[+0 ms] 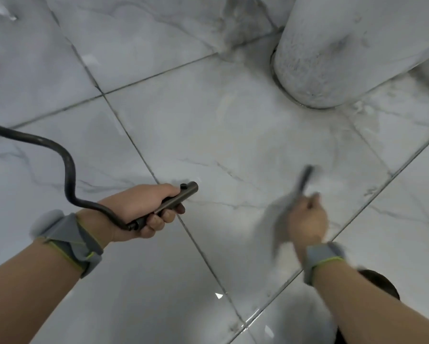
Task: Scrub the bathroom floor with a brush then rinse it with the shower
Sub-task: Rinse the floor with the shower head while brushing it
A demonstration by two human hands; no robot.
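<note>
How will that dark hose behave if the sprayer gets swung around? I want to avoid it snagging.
The hose looks floppy rather than stiff: it snakes in loose S-curves from the frame's left edge to the shower sprayer gripped in the left hand. It will probably trail and swing behind the sprayer. On the glossy, likely wet floor tiles, it should slide rather than catch.

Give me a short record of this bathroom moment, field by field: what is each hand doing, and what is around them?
left hand: left hand grips a dark shower sprayer, nozzle end pointing right
hose: dark hose curves from the sprayer off the left edge
right hand: right hand holds a dark brush handle, blurred by motion
floor: grey marble-look tiles, glossy
nearby: white pedestal base at upper right
water: no spray visible
</note>
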